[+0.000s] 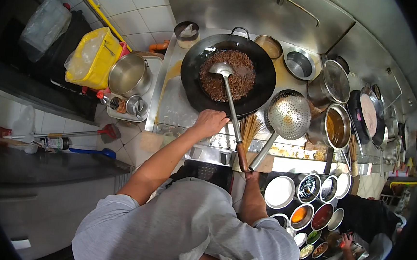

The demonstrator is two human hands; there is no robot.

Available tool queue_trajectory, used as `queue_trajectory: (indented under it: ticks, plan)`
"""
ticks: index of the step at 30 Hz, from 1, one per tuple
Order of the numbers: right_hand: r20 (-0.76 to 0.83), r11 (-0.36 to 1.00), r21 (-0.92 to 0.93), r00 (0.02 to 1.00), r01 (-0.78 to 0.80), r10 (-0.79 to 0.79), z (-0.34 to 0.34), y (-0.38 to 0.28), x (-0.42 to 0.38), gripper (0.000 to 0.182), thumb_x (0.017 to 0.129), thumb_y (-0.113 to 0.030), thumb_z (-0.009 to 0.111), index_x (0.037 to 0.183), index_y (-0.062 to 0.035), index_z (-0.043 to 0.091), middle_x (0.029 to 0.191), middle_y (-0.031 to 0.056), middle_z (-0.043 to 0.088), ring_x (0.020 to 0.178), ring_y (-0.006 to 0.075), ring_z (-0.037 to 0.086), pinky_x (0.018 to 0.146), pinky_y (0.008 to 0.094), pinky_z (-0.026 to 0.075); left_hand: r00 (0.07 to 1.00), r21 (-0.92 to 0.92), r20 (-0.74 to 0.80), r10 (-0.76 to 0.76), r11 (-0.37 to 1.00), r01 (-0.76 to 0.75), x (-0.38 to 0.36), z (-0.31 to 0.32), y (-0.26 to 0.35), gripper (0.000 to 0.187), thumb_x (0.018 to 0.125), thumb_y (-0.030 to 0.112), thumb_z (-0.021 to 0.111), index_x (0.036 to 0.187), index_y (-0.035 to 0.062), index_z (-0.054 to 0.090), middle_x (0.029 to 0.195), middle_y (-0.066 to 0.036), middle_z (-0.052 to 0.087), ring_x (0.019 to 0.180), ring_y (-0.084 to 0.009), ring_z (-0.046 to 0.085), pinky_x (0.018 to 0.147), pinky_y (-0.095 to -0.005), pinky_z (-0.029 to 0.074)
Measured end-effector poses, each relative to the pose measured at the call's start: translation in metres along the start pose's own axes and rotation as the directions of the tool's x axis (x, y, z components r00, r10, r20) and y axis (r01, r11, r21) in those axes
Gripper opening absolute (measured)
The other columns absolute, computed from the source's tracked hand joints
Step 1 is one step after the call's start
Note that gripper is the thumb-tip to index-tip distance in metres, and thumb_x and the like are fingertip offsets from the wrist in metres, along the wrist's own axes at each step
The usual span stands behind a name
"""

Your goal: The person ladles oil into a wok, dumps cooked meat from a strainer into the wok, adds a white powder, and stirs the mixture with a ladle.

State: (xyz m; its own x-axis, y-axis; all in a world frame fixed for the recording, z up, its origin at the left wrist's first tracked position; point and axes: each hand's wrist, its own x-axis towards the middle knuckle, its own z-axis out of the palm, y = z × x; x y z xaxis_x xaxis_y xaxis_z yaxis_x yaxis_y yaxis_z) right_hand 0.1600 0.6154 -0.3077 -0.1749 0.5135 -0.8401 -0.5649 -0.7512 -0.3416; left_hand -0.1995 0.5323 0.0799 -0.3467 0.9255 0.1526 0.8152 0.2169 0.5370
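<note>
A black wok [190, 80] sits on the steel stove, holding small reddish-brown pieces [239, 64] in liquid. My left hand [211, 123] is at the wok's near rim, fingers closed around its edge, where the near handle is hidden. My right hand [250, 175] grips the wooden end of a long steel ladle [232, 100]. The ladle's bowl rests over the pieces near the wok's middle. Just right of the ladle's handle lie a bamboo brush [250, 129] and a perforated strainer [289, 117], whose handle ends close to my right hand.
Pots [333, 125] and pans crowd the stove's right side. Bowls of sauces and ingredients [279, 192] stand at the lower right, with another person [379, 248] beyond. A yellow bin [93, 59] and a steel pot [129, 75] are at the left.
</note>
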Motion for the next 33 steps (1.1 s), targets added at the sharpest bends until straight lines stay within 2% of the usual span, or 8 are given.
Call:
queue_trajectory:
  ticks: [6, 8, 13, 15, 19, 24, 29, 33]
  plan:
    - [-0.004, 0.987, -0.063, 0.989, -0.151, 0.151, -0.014, -0.010, -0.026, 0.019, 0.102, -0.024, 0.058, 0.108, -0.0075, 0.065, 0.094, 0.0072, 0.069, 0.076, 0.0259, 0.069, 0.066, 0.0408, 0.062, 1.000, -0.007, 0.000, -0.002, 1.000, 0.002, 0.001, -0.003, 0.001, 0.036, 0.098, 0.032, 0.059, 0.078, 0.0025, 0.060, 0.081, -0.021, 0.067, 0.082, -0.0448, 0.066, 0.076, -0.0568, 0.050]
    - [-0.081, 0.896, -0.382, 0.975, -0.224, 0.209, -0.001, 0.000, -0.102, 0.020, 0.103, -0.026, 0.057, 0.094, -0.0090, 0.065, 0.076, 0.0044, 0.065, 0.054, 0.0187, 0.060, 0.049, 0.0326, 0.053, 1.000, 0.018, 0.013, 0.026, 1.000, -0.026, -0.002, 0.002, -0.004, 0.035, 0.100, 0.032, 0.059, 0.082, 0.0024, 0.062, 0.081, -0.022, 0.069, 0.082, -0.0440, 0.068, 0.077, -0.0555, 0.052]
    - [0.359, 0.151, -0.914, 0.924, 0.377, -0.131, 0.072, -0.022, -0.303, 0.026, 0.104, -0.020, 0.060, 0.085, -0.0027, 0.063, 0.065, 0.0029, 0.056, 0.052, 0.0167, 0.054, 0.047, 0.0330, 0.043, 1.000, 0.007, 0.003, 0.010, 1.000, -0.010, -0.002, 0.001, -0.003, 0.034, 0.099, 0.032, 0.061, 0.082, 0.0031, 0.063, 0.081, -0.020, 0.070, 0.081, -0.0424, 0.069, 0.077, -0.0543, 0.053]
    - [0.772, -0.240, -0.596, 0.465, 0.766, -0.433, 0.151, -0.039, -0.381, 0.021, 0.100, -0.015, 0.065, 0.088, 0.0010, 0.062, 0.067, 0.0135, 0.059, 0.055, 0.0278, 0.056, 0.054, 0.0399, 0.045, 1.000, 0.032, 0.030, 0.003, 0.999, -0.004, -0.001, 0.000, -0.002, 0.032, 0.098, 0.032, 0.062, 0.083, 0.0038, 0.065, 0.081, -0.019, 0.072, 0.082, -0.0411, 0.070, 0.078, -0.0535, 0.054]
    - [0.940, -0.673, -0.340, 0.217, 0.656, -0.263, 0.259, -0.054, -0.401, 0.056, 0.090, -0.013, 0.074, 0.141, -0.0017, 0.053, 0.106, 0.0227, 0.065, 0.102, 0.0420, 0.062, 0.090, 0.0499, 0.050, 1.000, -0.021, 0.015, 0.002, 1.000, -0.001, -0.003, -0.001, 0.000, 0.034, 0.098, 0.032, 0.060, 0.080, 0.0028, 0.065, 0.082, -0.022, 0.070, 0.082, -0.0443, 0.069, 0.076, -0.0566, 0.053]
    - [0.749, -0.528, -0.552, 0.662, 0.645, 0.027, 0.280, -0.041, -0.326, 0.083, 0.093, -0.012, 0.066, 0.164, -0.0082, 0.024, 0.094, 0.0301, 0.070, 0.097, 0.0466, 0.069, 0.090, 0.0542, 0.053, 1.000, 0.017, 0.004, 0.024, 1.000, -0.024, -0.002, -0.002, -0.002, 0.032, 0.098, 0.032, 0.062, 0.084, 0.0038, 0.068, 0.082, -0.018, 0.073, 0.082, -0.0393, 0.072, 0.076, -0.0521, 0.056]
    - [0.717, -0.292, -0.683, 0.690, 0.670, -0.096, 0.300, -0.059, -0.350, 0.065, 0.098, -0.012, 0.061, 0.160, -0.0116, 0.039, 0.090, 0.0203, 0.070, 0.080, 0.0295, 0.069, 0.081, 0.0415, 0.055, 0.999, 0.003, -0.018, 0.041, 0.999, -0.041, -0.003, 0.001, -0.007, 0.032, 0.099, 0.032, 0.062, 0.084, 0.0038, 0.067, 0.082, -0.019, 0.073, 0.081, -0.0393, 0.072, 0.075, -0.0522, 0.056]
    - [0.811, -0.411, -0.579, 0.552, 0.704, -0.195, 0.318, -0.070, -0.315, 0.064, 0.100, -0.018, 0.057, 0.161, -0.0095, 0.038, 0.082, 0.0158, 0.067, 0.070, 0.0254, 0.064, 0.072, 0.0401, 0.054, 0.998, -0.024, -0.017, 0.054, 0.998, -0.054, -0.003, 0.001, -0.008, 0.035, 0.099, 0.033, 0.060, 0.082, 0.0019, 0.066, 0.083, -0.021, 0.071, 0.082, -0.0426, 0.070, 0.076, -0.0548, 0.054]
